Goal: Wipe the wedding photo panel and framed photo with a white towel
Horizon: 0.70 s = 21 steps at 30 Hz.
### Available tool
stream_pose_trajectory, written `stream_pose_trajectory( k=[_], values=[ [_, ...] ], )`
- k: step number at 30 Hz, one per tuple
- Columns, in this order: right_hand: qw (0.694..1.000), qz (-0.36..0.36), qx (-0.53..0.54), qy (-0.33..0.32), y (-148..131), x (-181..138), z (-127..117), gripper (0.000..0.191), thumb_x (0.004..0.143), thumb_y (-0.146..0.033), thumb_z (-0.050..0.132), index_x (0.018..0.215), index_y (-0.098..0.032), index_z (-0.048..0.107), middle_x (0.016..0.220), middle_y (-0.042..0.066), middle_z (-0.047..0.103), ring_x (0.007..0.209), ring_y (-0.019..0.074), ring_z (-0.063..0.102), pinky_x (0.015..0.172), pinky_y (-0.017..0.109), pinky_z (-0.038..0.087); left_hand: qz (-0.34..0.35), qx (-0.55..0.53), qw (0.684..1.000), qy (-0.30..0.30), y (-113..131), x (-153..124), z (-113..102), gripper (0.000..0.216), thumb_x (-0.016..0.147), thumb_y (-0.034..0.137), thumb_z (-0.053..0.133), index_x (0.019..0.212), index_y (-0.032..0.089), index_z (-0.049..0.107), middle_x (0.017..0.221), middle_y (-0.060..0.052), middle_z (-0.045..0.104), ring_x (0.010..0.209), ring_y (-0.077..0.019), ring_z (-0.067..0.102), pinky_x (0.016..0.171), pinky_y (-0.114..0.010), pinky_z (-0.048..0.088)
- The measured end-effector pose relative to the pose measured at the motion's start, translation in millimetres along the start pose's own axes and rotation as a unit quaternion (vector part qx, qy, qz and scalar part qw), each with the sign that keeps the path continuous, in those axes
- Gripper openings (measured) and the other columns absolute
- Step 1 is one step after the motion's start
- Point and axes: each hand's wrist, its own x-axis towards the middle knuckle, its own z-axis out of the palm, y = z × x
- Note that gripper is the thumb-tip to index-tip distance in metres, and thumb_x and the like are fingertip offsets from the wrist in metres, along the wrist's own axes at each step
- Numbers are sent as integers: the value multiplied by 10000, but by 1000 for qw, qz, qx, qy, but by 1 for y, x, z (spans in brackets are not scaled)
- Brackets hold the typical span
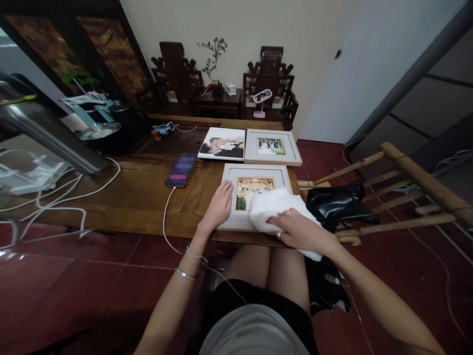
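A white-framed photo (254, 172) lies flat at the near edge of a low wooden table (140, 197). My left hand (219, 204) rests flat on the frame's left border, fingers stretched out. My right hand (299, 229) presses a white cloth (273, 204) onto the lower right part of the frame, fingers curled over it. A second white-framed photo (272, 146) and an unframed photo print (222, 143) lie farther back on the table.
A phone (181, 170) with a white charging cable lies left of the frame. A black bag (338, 204) sits on a bamboo chair (406, 192) at the right. Dark wooden chairs (271, 81) and a small plant (214, 64) stand by the back wall. White cables trail at left.
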Motion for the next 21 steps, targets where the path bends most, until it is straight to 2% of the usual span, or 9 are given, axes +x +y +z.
stream_pose_trajectory(
  k=[3, 6, 8, 10, 12, 14, 17, 21],
  values=[
    [1000, 4, 25, 16, -3, 2, 3, 241, 799, -149, 478, 969, -197, 643, 806, 61, 669, 793, 212, 604, 717, 288, 369, -2, -3, 1000, -2, 0, 0, -1, 452, 935, 243, 307, 1339, 99, 449, 1430, -151, 423, 1384, -258, 284, 1143, -488, 254],
    [996, 65, 9, 53, 10, 24, 19, 330, 810, -156, 472, 1106, -210, 609, 959, 92, 672, 858, 229, 617, 725, 300, 397, 2, 5, 1000, -10, 0, 0, -2, 451, 934, 244, 310, 1346, 116, 442, 1436, -135, 420, 1384, -252, 283, 1143, -483, 254],
    [991, 99, -20, 89, 26, 45, 27, 390, 807, -134, 476, 1178, -194, 577, 1161, 138, 615, 993, 252, 597, 804, 329, 411, 7, 12, 1000, -16, -1, 1, -2, 446, 933, 243, 314, 1341, 119, 446, 1436, -130, 420, 1386, -250, 281, 1143, -479, 255],
    [984, 105, -57, 134, 46, 69, 29, 428, 799, -97, 476, 1214, -163, 557, 1334, 165, 504, 1167, 276, 509, 939, 377, 369, 9, 15, 1000, -19, -2, 1, -3, 440, 933, 245, 317, 1329, 113, 458, 1433, -136, 423, 1385, -252, 283, 1142, -477, 258],
    [976, 97, -86, 172, 66, 90, 24, 424, 795, -74, 474, 1207, -130, 561, 1410, 167, 428, 1290, 295, 385, 1041, 428, 277, 9, 15, 1000, -19, -2, 1, -3, 437, 934, 246, 317, 1316, 99, 470, 1427, -147, 427, 1383, -254, 286, 1144, -468, 258],
    [972, 92, -101, 193, 81, 107, 18, 401, 800, -77, 478, 1190, -104, 566, 1418, 173, 419, 1331, 317, 315, 1068, 472, 228, 7, 15, 1000, -16, -2, 1, -3, 439, 936, 246, 315, 1308, 77, 476, 1424, -161, 426, 1383, -252, 286, 1149, -451, 252],
    [973, 80, -111, 185, 88, 116, 17, 399, 809, -79, 467, 1198, -84, 556, 1418, 191, 415, 1320, 348, 316, 1050, 520, 235, 8, 14, 1000, -15, -2, 1, -3, 442, 938, 243, 313, 1309, 62, 473, 1425, -165, 423, 1383, -248, 285, 1151, -440, 248],
    [984, 24, -114, 136, 68, 96, 27, 398, 808, -56, 437, 1183, -88, 565, 1415, 199, 415, 1302, 345, 347, 1040, 545, 242, 7, 15, 1000, -18, 0, 1, -3, 441, 937, 239, 312, 1309, 64, 473, 1424, -166, 425, 1384, -252, 282, 1146, -455, 256]
  ],
)
